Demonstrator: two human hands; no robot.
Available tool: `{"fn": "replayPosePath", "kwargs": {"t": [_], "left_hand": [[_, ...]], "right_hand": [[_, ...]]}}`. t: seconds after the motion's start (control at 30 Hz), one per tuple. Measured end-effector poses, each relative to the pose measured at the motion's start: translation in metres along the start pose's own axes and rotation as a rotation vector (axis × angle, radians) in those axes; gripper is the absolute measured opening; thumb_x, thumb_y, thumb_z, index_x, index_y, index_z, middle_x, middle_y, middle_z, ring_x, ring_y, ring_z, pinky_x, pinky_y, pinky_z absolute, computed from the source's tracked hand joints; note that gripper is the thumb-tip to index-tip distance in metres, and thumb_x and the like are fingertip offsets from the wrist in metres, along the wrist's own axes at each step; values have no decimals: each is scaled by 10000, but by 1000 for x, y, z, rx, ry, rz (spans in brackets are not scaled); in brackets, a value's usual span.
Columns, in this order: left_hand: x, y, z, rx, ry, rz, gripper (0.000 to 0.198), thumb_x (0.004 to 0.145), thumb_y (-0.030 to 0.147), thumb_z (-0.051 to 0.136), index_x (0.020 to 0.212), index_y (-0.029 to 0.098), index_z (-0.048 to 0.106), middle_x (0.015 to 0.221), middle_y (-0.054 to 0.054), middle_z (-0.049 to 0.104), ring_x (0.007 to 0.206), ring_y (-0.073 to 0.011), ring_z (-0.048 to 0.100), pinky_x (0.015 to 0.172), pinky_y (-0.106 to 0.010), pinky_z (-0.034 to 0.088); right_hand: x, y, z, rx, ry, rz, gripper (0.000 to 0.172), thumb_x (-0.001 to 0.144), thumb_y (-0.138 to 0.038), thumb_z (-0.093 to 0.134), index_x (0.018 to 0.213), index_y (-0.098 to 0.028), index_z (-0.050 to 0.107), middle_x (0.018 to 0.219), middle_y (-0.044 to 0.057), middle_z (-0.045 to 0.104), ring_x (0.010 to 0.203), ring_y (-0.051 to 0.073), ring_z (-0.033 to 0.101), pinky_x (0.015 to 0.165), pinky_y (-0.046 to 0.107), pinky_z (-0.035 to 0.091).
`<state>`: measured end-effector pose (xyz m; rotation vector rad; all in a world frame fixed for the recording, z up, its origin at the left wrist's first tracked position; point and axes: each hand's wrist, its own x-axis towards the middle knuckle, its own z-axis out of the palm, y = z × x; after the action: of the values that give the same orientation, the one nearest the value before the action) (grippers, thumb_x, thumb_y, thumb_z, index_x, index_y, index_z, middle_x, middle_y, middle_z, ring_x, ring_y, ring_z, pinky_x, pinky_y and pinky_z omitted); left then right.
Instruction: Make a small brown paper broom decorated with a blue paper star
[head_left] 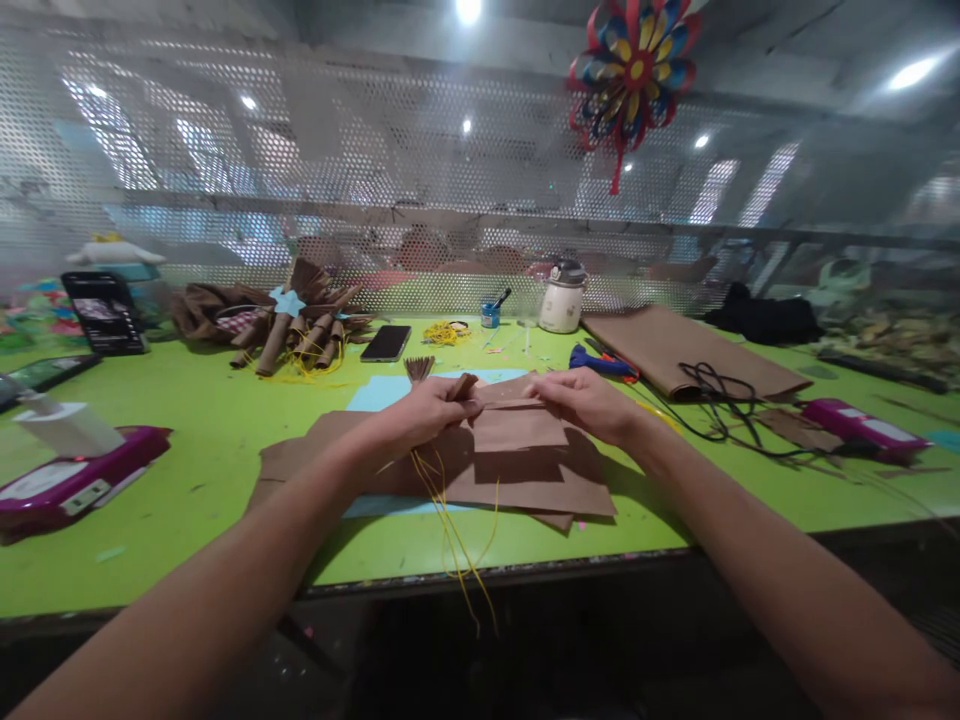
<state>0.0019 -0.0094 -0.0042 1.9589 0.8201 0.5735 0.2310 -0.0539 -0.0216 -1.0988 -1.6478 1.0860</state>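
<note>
A small strip of brown paper (521,430), folded along its upper edge, is stretched between my two hands above the table. My left hand (431,412) pinches its left end. In the same hand is a fringed brown paper piece (419,369), its fringe sticking up past the knuckles. Yellow strings (448,520) dangle below the left hand over the table's front edge. My right hand (589,402) is closed, its fingertips gripping the strip's right end. Underneath lie larger brown paper sheets (330,455) on a light blue sheet (371,393).
Rolled brown paper bundles (274,340) lie at the back left, beside a dark phone (386,343). Behind the right hand are a blue glue gun (600,363), black cable (709,400), folded brown paper (690,345) and a white jug (561,300). Purple power strips (862,428) flank both sides.
</note>
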Motion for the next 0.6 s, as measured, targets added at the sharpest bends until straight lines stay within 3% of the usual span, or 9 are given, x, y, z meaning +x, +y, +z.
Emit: {"fn": "replayPosePath", "kwargs": {"t": [0.1, 0.2, 0.3, 0.43, 0.53, 0.6], "left_hand": [[-2, 1, -1, -139, -67, 9, 226, 768, 333, 548, 653, 162, 457, 512, 53, 379, 450, -64, 296, 443, -217, 213], [-3, 1, 0, -255, -126, 34, 203, 776, 333, 549, 704, 160, 471, 542, 53, 377, 459, -57, 307, 441, -211, 200], [-2, -2, 6, -310, -175, 33, 212, 766, 344, 565, 714, 157, 479, 556, 54, 372, 474, -57, 319, 449, -206, 206], [-1, -4, 13, -271, -230, 5, 228, 764, 371, 556, 749, 144, 538, 621, 15, 480, 473, -56, 328, 434, -211, 201], [0, -5, 12, -265, -140, 1, 216, 741, 348, 585, 774, 135, 573, 627, 15, 489, 475, -47, 329, 435, -201, 207], [1, -5, 9, -295, -42, -11, 225, 734, 357, 598, 766, 136, 569, 589, 32, 449, 472, -46, 317, 434, -193, 204]], "right_hand": [[1, 1, 0, 296, 61, 3, 294, 787, -377, 565, 954, -142, 622, 793, 45, 630, 682, 122, 570, 640, 267, 442], [-2, -3, 6, 336, -27, -2, 377, 698, -278, 677, 1061, -205, 606, 915, 47, 659, 787, 149, 613, 730, 305, 474], [-7, -8, 14, 229, -126, -76, 330, 638, -238, 722, 963, -217, 668, 947, 42, 666, 837, 172, 613, 762, 328, 484], [-8, -7, 18, 91, -62, -195, 105, 690, -286, 684, 687, -181, 687, 803, 34, 657, 797, 167, 587, 768, 335, 468], [-6, -4, 15, 82, -33, -225, 161, 745, -316, 633, 698, -168, 673, 787, 30, 633, 743, 143, 561, 743, 320, 452], [-6, -4, 12, 85, -117, -181, 204, 780, -339, 590, 824, -156, 668, 812, 34, 623, 730, 133, 551, 719, 306, 448]]}}
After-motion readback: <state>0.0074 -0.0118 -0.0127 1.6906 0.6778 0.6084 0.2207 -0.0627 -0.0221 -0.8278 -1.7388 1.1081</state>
